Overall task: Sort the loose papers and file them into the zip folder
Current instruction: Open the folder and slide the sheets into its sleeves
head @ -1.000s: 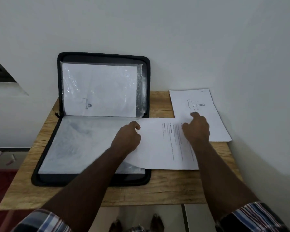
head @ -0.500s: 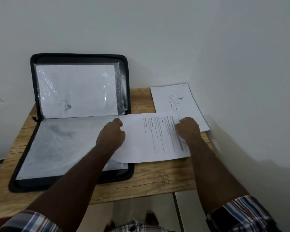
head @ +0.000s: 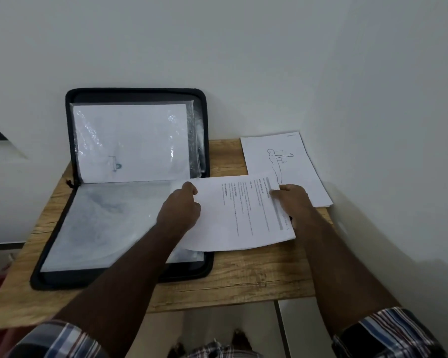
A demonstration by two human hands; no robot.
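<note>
1. Holding the printed sheet [head: 243, 215] at both ends: my left hand [head: 183, 210] has its fingers curled over the sheet's left edge, my right hand [head: 291, 202] pinches the right edge, thumb on top.
2. The sheet lies sideways, its left part over the zip folder [head: 130, 277], its right part over the desk [head: 256, 277].
3. Against half a second ago, both hands grip the same ends; the sheet sits about where it was over the folder's lower half.
4. The folder lies open, its upper half leaning on the wall, a filed page [head: 132, 143] in its clear sleeve.
5. A loose figure drawing [head: 282, 161] waits behind my right hand, partly under the sheet.
</note>
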